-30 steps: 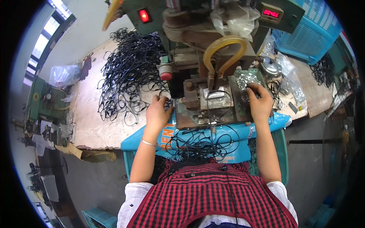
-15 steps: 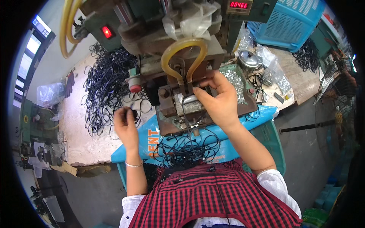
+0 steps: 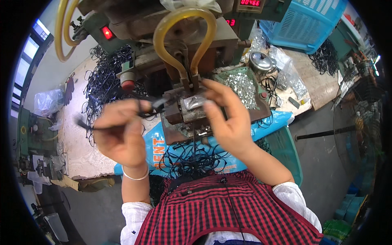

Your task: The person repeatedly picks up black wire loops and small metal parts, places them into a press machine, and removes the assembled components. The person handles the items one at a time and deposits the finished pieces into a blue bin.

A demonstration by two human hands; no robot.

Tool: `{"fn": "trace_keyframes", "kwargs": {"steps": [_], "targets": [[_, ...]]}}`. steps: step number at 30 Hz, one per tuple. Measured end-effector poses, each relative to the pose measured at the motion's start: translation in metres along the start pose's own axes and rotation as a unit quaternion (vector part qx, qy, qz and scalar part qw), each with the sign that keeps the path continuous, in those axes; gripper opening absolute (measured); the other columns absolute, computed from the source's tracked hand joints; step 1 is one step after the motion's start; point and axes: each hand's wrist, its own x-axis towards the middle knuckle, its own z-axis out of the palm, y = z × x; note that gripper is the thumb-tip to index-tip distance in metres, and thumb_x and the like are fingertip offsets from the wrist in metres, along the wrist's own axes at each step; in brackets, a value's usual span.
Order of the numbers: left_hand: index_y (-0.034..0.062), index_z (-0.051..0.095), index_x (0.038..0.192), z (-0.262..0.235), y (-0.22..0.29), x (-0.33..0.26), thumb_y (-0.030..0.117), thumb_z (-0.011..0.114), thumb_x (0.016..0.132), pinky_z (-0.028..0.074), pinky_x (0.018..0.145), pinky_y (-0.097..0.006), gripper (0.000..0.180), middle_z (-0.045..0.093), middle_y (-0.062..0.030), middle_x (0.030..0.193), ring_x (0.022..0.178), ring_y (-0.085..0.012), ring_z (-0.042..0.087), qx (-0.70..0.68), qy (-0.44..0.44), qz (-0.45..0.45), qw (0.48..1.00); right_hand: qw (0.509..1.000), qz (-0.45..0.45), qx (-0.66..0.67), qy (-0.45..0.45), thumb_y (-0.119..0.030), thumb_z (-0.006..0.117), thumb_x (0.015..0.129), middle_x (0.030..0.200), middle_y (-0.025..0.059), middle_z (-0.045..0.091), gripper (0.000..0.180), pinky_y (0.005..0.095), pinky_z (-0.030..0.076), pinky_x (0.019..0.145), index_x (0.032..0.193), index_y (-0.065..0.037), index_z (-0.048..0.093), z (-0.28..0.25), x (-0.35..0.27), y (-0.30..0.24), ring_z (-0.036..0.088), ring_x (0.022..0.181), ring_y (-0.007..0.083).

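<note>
My left hand [image 3: 122, 132], blurred by motion, is closed on a black cable [image 3: 86, 125] whose end sticks out to its left. A dark end also reaches from its fingers toward the metal die block [image 3: 194, 103] of the press. Over the right side of that block is my right hand [image 3: 230, 118], thumb and fingers apart; nothing shows between them. A thin black cable hangs down from the front of the block. Beneath it, a tangle of black cables [image 3: 196, 159] lies on a blue printed sack [image 3: 152, 143] in front of me.
The press carries a looped yellow tube [image 3: 160, 36] and a red button [image 3: 128, 84]. Small silvery metal pieces [image 3: 244, 90] fill a tray at right, near a lidded metal pot [image 3: 260, 61] and a blue basket [image 3: 302, 26]. More black cables [image 3: 104, 85] are heaped at left.
My left hand has risen and come nearer the press with the cable. My right thumb and fingers have parted beside the die. The view has shifted slightly.
</note>
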Motion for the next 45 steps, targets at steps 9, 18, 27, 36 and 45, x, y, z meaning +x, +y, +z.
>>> {"fn": "trace_keyframes", "kwargs": {"steps": [9,18,27,36,45], "targets": [[0.0106,0.07,0.087,0.031,-0.007,-0.018,0.009,0.079,0.074,0.058,0.066,-0.03,0.016,0.077,-0.0034,0.106,0.067,-0.0156,0.059,0.166,-0.283,0.187,0.926,0.895,-0.056,-0.428,0.108,-0.014,0.08,0.08,0.124,0.0218,0.067,0.016,0.0488,0.046,0.105,0.093,-0.006,0.076,-0.08,0.007,0.127,0.056,0.129,0.04],[0.0089,0.073,0.091,0.027,-0.009,-0.024,0.01,0.074,0.082,0.064,0.077,-0.034,0.01,0.078,-0.0055,0.105,0.081,-0.0195,0.071,0.177,-0.31,0.201,0.912,0.91,-0.057,-0.381,0.153,-0.01,0.075,0.087,0.115,0.0182,0.073,0.013,0.044,0.052,0.098,0.097,-0.003,0.077,-0.083,0.007,0.134,0.067,0.112,0.0362],[0.0122,0.075,0.092,-0.038,0.011,-0.052,0.001,0.078,0.075,0.049,0.085,-0.042,0.02,0.074,-0.0102,0.116,0.096,-0.0238,0.068,0.492,-0.113,0.025,0.863,0.949,-0.002,-0.259,0.177,-0.007,0.076,0.086,0.094,0.012,0.074,0.011,0.0378,0.053,0.081,0.096,-0.004,0.076,-0.069,0.009,0.119,0.07,0.088,0.0279],[0.005,0.07,0.089,-0.131,-0.09,-0.105,0.006,0.065,0.079,0.047,0.085,-0.042,0.011,0.067,-0.0084,0.104,0.098,-0.0294,0.057,0.589,-0.394,-0.046,0.704,0.949,0.009,-0.268,0.165,-0.005,0.075,0.087,0.097,0.0087,0.074,0.013,0.0306,0.052,0.082,0.1,-0.002,0.076,-0.068,0.002,0.12,0.069,0.092,0.0195],[0.0024,0.056,0.11,-0.075,-0.083,-0.089,0.014,0.054,0.108,0.041,0.053,-0.025,0.012,0.061,-0.0035,0.074,0.056,-0.0104,0.055,0.346,0.075,-0.307,0.883,1.0,0.004,0.0,0.021,0.001,0.075,0.084,0.105,0.0051,0.073,0.028,0.0276,0.051,0.09,0.111,0.002,0.069,-0.032,0.024,0.028,0.067,0.098,0.0133]]}}
